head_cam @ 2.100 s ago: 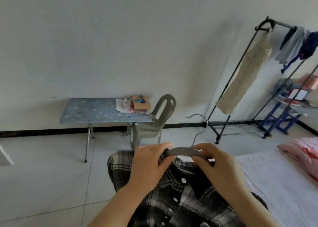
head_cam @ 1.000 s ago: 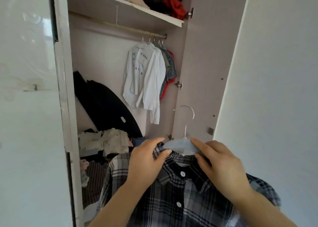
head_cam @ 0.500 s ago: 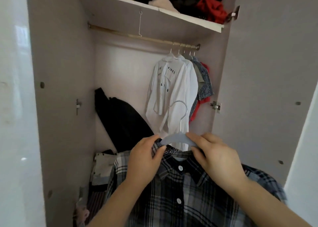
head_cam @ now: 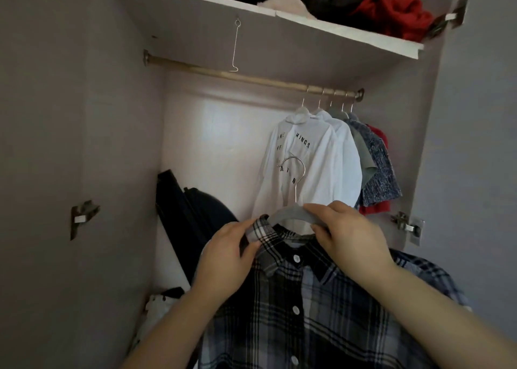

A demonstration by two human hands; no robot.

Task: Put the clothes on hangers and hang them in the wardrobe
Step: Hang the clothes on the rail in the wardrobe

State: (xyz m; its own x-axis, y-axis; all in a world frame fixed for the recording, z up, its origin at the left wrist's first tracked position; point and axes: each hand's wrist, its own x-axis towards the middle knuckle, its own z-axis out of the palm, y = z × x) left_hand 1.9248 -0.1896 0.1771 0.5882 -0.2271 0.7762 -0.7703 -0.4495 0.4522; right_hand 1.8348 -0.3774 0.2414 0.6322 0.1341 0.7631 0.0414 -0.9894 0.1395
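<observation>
The left hand (head_cam: pixel 226 254) pinches the collar of the plaid shirt (head_cam: pixel 307 312) between thumb and curled fingers, right where the cloth covers the left end of the grey hanger (head_cam: pixel 288 213). The right hand (head_cam: pixel 347 237) curls its fingers over the hanger's right arm, thumb underneath, so both hands have hold of the same piece.

The shirt is buttoned and drapes downward from the hanger in front of the person, its right shoulder spreading out past the right forearm. The hanger's metal hook (head_cam: pixel 297 172) stands upright above the hands, free in the air, below the rail (head_cam: pixel 223 74) and not touching it.

Behind the hook, inside the open wardrobe (head_cam: pixel 70 116), a white shirt with black lettering (head_cam: pixel 321 167) hangs from the rail's right end. Just beside it, packed closely toward the right wall, hang another white piece, a grey-green one, a blue speckled top (head_cam: pixel 380 172) and a red garment (head_cam: pixel 376 207). The left stretch of the rail is bare.

A thin wire hook (head_cam: pixel 236 46) dangles from the underside of the shelf (head_cam: pixel 335 32). The shelf carries heaped clothes, among them a red bundle (head_cam: pixel 391 13) and a pale pink one (head_cam: pixel 282 3).

A black object (head_cam: pixel 195 214) leans against the back wall at lower left, with a white bundle (head_cam: pixel 162 304) near the bottom.
</observation>
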